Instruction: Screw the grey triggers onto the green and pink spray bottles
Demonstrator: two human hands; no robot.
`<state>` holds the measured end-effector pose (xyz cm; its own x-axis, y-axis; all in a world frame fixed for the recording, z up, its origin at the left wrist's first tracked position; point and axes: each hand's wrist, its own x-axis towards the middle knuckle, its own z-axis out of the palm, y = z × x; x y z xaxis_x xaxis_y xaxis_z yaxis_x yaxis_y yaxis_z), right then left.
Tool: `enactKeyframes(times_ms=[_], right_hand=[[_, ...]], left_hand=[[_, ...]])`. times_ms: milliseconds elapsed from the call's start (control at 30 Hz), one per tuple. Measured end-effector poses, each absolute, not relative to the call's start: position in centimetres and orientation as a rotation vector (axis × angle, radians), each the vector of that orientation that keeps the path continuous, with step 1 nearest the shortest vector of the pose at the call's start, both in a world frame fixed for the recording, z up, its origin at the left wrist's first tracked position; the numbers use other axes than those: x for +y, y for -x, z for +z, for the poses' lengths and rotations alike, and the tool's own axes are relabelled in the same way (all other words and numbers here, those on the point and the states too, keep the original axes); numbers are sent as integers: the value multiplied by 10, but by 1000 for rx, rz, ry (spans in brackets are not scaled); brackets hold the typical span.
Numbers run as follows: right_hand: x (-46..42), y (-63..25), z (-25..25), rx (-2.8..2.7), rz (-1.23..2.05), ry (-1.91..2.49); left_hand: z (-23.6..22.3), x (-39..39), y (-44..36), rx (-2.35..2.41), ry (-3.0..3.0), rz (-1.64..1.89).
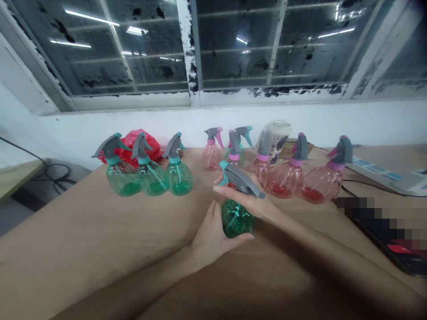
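A green spray bottle (236,218) with a grey trigger head stands on the brown table (100,240) near the middle. My left hand (213,233) is wrapped round the bottle's round body from the left and below. My right hand (248,200) comes from the right and grips the neck under the grey and teal trigger head (242,180). Both hands are closed on this one bottle.
Three green spray bottles (148,175) stand in a row at the back left, with a red bag (138,144) behind them. Several pink spray bottles (290,178) stand at the back right, near a white labelled container (276,140). A power strip (383,173) and a dark phone (400,249) lie at right.
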<state>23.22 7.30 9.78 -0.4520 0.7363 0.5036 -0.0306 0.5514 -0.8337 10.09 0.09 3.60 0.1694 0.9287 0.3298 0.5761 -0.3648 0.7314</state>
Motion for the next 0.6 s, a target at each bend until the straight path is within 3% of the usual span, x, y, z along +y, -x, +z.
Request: enactKeyframes(times_ms=[267, 600], right_hand=[[68, -233, 103, -1855, 908, 608], [74, -235, 96, -1812, 1063, 543]], left_hand=[[36, 0, -102, 1464, -1967, 1001], [36, 2, -101, 1427, -1973, 1030]])
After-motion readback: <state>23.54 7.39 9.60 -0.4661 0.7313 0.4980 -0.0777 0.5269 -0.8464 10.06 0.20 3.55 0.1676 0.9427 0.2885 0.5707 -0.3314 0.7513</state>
